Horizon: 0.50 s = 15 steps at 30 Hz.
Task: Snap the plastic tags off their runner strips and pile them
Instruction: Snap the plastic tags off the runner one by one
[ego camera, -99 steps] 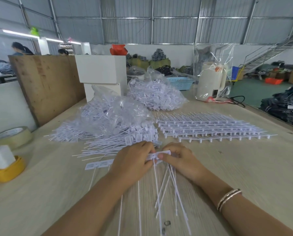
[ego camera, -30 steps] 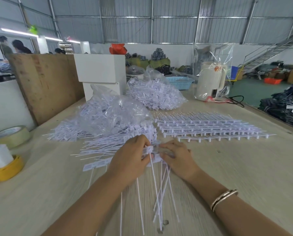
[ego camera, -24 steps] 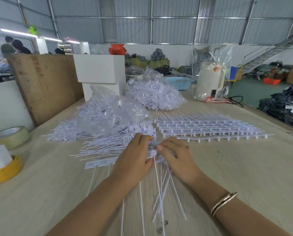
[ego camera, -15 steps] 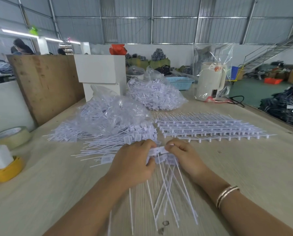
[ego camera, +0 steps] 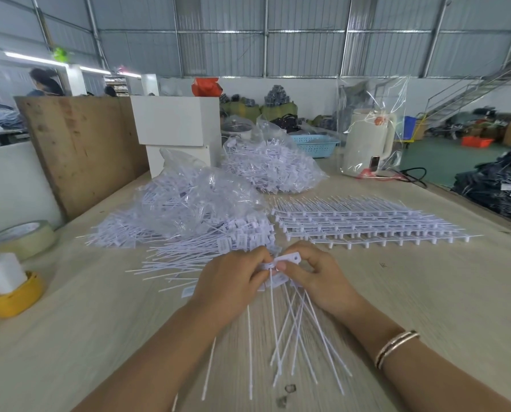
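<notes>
Both hands, left hand [ego camera: 233, 281] and right hand [ego camera: 316, 278], pinch 1 tag strip [ego camera: 287, 260]; light, brittle plastic, best gripped at the tag heads.

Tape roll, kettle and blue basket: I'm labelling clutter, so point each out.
tape roll [ego camera: 22, 237], head view, on its outer band.
kettle [ego camera: 362, 150], head view, on its body.
blue basket [ego camera: 315, 144], head view, on its front wall.
</notes>
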{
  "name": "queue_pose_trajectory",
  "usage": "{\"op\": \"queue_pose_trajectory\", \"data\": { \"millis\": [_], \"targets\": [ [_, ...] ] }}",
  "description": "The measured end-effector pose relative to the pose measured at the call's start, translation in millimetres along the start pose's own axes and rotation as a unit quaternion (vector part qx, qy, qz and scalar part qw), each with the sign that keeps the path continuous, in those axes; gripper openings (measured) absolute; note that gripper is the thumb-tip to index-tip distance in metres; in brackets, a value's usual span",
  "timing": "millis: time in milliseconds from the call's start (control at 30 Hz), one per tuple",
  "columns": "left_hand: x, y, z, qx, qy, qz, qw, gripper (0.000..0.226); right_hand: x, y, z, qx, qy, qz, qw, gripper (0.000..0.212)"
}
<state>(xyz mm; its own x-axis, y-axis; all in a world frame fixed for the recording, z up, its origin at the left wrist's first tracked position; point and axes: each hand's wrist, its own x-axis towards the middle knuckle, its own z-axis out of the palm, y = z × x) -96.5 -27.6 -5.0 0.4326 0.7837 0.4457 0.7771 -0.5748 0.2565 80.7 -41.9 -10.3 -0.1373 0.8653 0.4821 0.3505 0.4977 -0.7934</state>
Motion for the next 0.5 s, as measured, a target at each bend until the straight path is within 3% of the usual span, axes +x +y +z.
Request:
{"op": "queue_pose_trajectory", "data": {
  "millis": [267, 400, 500],
  "targets": [
    [1.6, -1.7, -0.6, -0.097, 0.006, -0.023, 0.995, 0.013, -0.7, -3.1, 1.4, -0.089, 0.042, -0.069, 0.993, 0.029],
    [1.1, 0.2, 1.2, -0.150, -0.004, -0.025, 0.988, 0.010, 0.4, -1.7, 1.3, -0.144, 0.043, -0.072, 0.986, 0.014],
    [1.2, 0.1, 0.9, -0.141, 0.020, -0.020, 0.990, 0.009, -1.3, -5.1, 0.9, -0.099, 0.045, -0.071, 0.992, 0.020]
  ]
}}
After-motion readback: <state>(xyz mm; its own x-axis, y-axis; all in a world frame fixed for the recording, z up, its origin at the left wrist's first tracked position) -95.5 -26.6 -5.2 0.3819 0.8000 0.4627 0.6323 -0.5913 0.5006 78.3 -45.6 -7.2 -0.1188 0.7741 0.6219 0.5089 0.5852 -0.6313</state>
